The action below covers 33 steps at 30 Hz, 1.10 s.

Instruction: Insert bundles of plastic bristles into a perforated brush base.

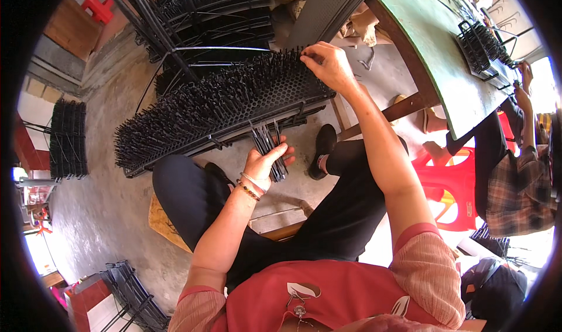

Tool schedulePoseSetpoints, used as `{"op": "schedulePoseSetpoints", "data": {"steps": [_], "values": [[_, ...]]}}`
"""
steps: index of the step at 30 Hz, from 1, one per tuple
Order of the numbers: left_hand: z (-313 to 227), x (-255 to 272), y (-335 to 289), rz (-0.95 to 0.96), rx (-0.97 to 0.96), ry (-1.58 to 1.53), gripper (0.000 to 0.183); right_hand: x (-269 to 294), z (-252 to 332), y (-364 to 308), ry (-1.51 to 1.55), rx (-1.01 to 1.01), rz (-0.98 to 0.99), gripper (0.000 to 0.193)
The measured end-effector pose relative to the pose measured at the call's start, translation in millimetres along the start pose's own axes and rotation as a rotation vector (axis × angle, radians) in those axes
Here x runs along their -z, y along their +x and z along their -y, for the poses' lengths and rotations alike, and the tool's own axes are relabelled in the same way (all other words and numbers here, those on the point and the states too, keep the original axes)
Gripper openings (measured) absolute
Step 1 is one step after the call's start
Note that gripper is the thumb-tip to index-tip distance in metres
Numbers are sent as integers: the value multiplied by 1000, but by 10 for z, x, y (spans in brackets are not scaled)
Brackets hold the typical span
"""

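Observation:
A long black perforated rack (281, 102) lies slanted in front of my knees. Dense rows of thin black pieces (193, 107) stand upright in its holes, while the strip of holes along its near side is bare. My left hand (263, 165) is closed around a bundle of thin dark strips (266, 145), held at the rack's near edge. At the rack's far right end, my right hand (332, 66) is pinched at the tops of the last standing pieces. What sits between those fingertips is too small to make out.
Behind the rack rise more black racks (228, 22) and a stack of grey perforated sheets (328, 10). A green table (433, 45) stands at right, with a co-worker's hands (524, 89) at a small black rack (483, 48). Red stools (453, 183) are beside me.

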<state>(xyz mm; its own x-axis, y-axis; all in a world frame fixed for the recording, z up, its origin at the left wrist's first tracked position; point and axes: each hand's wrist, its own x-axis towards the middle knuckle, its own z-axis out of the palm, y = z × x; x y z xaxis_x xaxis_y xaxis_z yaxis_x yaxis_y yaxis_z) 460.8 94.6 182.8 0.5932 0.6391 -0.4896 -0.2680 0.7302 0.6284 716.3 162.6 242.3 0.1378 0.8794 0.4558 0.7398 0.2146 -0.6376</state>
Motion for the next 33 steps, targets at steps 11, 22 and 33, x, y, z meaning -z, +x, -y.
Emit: {"op": "schedulePoseSetpoints", "data": {"steps": [11, 22, 33], "values": [[2, 3, -8, -5, 5, 3, 25, -69, -2, -31, -165, 74, -74, 16], [-18, 1, -15, -1, 20, -18, 26, -99, 39, -27, -124, -94, -219, 20], [-17, -31, -46, 28, 0, 43, 24, -132, -13, -109, -259, -54, -219, 20]]}}
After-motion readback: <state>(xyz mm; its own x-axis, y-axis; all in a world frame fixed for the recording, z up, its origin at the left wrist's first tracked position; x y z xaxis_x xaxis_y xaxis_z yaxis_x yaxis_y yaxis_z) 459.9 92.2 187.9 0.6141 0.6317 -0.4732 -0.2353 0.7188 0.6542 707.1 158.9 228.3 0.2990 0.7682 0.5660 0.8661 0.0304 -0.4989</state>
